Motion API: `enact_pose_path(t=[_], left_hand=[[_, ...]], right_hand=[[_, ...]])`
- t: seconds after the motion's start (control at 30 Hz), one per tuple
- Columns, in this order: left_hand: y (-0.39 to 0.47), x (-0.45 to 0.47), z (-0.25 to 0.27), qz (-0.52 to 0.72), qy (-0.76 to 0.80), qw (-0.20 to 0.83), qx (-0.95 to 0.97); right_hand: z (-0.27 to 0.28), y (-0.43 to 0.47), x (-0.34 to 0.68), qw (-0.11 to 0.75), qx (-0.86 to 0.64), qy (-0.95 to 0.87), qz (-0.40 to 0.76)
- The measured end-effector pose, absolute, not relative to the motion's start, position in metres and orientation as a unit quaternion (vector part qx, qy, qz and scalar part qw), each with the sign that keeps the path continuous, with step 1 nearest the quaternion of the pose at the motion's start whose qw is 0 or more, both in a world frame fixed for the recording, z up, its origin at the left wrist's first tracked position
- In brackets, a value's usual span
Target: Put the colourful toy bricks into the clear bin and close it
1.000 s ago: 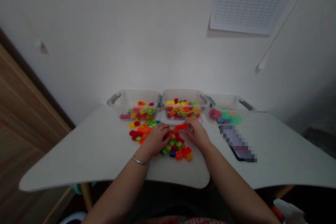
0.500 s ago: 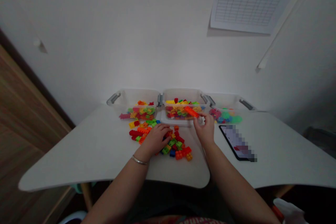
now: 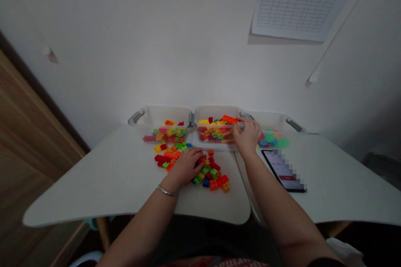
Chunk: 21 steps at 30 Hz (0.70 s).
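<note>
My right hand point(image 3: 247, 135) pinches a long orange building brick point(image 3: 230, 119) by its right end. It holds the brick over the middle clear bin point(image 3: 219, 110), which is partly filled with mixed coloured bricks. On the table lies a loose pile of red, orange, green, yellow and blue bricks point(image 3: 214, 172). My left hand point(image 3: 187, 164), with a bangle at the wrist, rests on that pile, its thumb apart from the fingers. Part of the pile is hidden beneath it.
A left clear bin point(image 3: 150, 112) also contains bricks. The right clear bin point(image 3: 269, 117) has green, blue and red pieces, partly behind my right hand. A phone point(image 3: 286, 177) lies on the white table point(image 3: 103, 179). A printed sheet point(image 3: 291, 8) hangs on the wall.
My right hand has moved forward and up with the orange brick, from in front of the middle bin to above it. My left hand stays on the pile.
</note>
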<state>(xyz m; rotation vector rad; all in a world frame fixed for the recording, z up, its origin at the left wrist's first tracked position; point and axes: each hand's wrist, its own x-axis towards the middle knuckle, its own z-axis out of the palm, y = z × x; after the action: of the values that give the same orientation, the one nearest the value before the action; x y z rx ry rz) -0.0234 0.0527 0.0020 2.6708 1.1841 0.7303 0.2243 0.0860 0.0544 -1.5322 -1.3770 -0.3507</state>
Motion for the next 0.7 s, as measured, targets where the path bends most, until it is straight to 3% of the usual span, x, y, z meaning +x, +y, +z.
enact_pose_path(t=[0.47, 0.57, 0.7], left_hand=[[0.053, -0.023, 0.003, 0.24, 0.391, 0.056, 0.887], [0.052, -0.023, 0.004, 0.236, 0.393, 0.053, 0.887], [0.052, -0.022, 0.005, 0.243, 0.386, 0.054, 0.888]], right_hand=[[0.028, 0.083, 0.225, 0.475, -0.591, -0.625, -0.183], [0.022, 0.071, 0.222, 0.484, -0.567, -0.649, -0.155], [0.009, 0.059, 0.216, 0.423, -0.53, -0.732, -0.065]])
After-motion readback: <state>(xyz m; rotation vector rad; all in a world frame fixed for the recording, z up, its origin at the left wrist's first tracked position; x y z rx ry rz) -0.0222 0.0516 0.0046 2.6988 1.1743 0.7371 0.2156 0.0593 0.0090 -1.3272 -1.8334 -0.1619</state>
